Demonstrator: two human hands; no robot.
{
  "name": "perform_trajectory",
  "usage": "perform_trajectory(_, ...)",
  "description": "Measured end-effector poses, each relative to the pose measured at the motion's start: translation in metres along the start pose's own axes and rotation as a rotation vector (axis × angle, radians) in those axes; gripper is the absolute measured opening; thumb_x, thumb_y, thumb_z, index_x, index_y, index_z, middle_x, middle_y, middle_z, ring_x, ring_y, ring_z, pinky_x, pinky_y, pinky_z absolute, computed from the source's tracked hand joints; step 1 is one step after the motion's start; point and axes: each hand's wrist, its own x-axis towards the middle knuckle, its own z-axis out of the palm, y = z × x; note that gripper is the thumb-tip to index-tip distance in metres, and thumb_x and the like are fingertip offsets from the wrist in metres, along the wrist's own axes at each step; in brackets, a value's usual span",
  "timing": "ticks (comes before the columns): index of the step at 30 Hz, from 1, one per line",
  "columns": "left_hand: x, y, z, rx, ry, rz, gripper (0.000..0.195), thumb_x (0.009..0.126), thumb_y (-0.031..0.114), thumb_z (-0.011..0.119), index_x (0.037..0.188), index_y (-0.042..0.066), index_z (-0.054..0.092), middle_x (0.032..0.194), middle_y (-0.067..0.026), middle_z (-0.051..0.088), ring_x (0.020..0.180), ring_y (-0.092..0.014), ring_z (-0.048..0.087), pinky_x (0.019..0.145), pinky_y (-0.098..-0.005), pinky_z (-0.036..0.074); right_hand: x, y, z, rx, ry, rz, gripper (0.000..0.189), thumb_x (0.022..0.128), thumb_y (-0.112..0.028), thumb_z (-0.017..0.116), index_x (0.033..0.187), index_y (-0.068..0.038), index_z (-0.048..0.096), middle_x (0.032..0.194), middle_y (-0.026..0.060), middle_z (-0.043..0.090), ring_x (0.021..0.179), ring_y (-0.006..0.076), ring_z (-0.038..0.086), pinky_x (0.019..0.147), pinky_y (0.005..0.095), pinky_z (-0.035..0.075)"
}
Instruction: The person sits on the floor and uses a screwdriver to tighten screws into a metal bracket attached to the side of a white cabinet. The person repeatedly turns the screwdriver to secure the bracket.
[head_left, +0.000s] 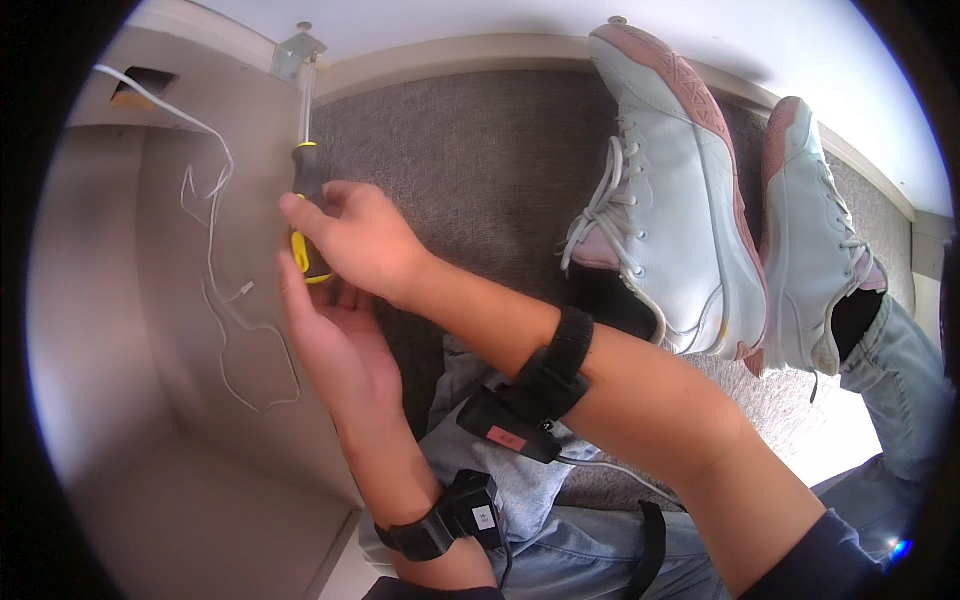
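A screwdriver with a black and yellow handle (310, 169) points up the picture. Its metal shaft runs to a small metal bracket (294, 58) at the corner of a panel; whether the tip sits in a screw cannot be told. My right hand (367, 232) grips the handle from above, its thumb across the near side. Below it, my left hand (341, 337) is palm up with fingers apart, next to the handle's butt end. Some left fingertips are hidden behind the handle and my right hand. Both forearms wear black straps with small black devices.
At left is a grey-brown cabinet compartment (97, 300) with a square cutout (146, 86) and a loose white cable (225, 360). A white panel (465, 19) spans the top. My white and pink shoes (690, 202) rest on grey carpet (450, 150) at right.
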Motion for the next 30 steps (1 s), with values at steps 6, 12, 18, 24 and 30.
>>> perform_trajectory(6,0.005,-0.004,-0.011,0.052,-0.064,-0.153,0.038,0.098,0.033,0.041,0.119,0.002,0.049,0.106,-0.0087,0.059,0.096,-0.017,0.056,0.084,-0.0338,0.044,0.000,-0.008,-0.003,0.170,-0.155,0.154,0.046,0.091,-0.039,0.051,0.099,0.006,0.058,0.076,0.0131,0.062,0.051,0.0160,0.056,0.047,0.0299,0.046)
perform_trajectory(12,0.006,-0.006,-0.001,0.104,0.032,-0.023,0.033,0.098,0.031,0.045,0.104,-0.001,0.048,0.088,-0.0058,0.058,0.077,-0.011,0.055,0.070,-0.0244,0.043,0.005,0.003,-0.001,0.028,-0.056,0.001,0.045,0.089,-0.038,0.055,0.095,0.007,0.059,0.071,0.0124,0.061,0.051,0.0139,0.056,0.045,0.0276,0.046)
perform_trajectory(18,0.004,-0.010,-0.001,0.247,0.118,0.197,0.028,0.090,0.014,0.059,0.109,-0.002,0.046,0.104,-0.0124,0.056,0.095,-0.017,0.056,0.083,-0.0291,0.046,0.000,-0.009,-0.006,0.043,-0.145,0.107,0.046,0.089,-0.037,0.057,0.097,0.009,0.060,0.082,0.0161,0.064,0.072,0.0167,0.062,0.063,0.0300,0.050)
perform_trajectory(24,0.000,-0.004,0.013,0.534,0.116,0.587,0.035,0.089,0.018,0.061,0.113,-0.001,0.043,0.103,-0.0122,0.056,0.093,-0.017,0.056,0.080,-0.0300,0.047,0.002,-0.025,-0.015,0.235,-0.213,0.091,0.045,0.090,-0.035,0.055,0.098,0.009,0.061,0.084,0.0134,0.064,0.075,0.0154,0.060,0.070,0.0284,0.049)
perform_trajectory(30,0.004,0.000,-0.004,0.199,0.006,0.075,0.041,0.096,0.038,0.046,0.110,0.000,0.046,0.087,-0.0080,0.059,0.075,-0.012,0.056,0.066,-0.0248,0.044,-0.003,-0.025,-0.017,0.209,-0.218,0.183,0.045,0.090,-0.035,0.055,0.099,0.009,0.060,0.079,0.0113,0.062,0.066,0.0135,0.058,0.060,0.0290,0.048)
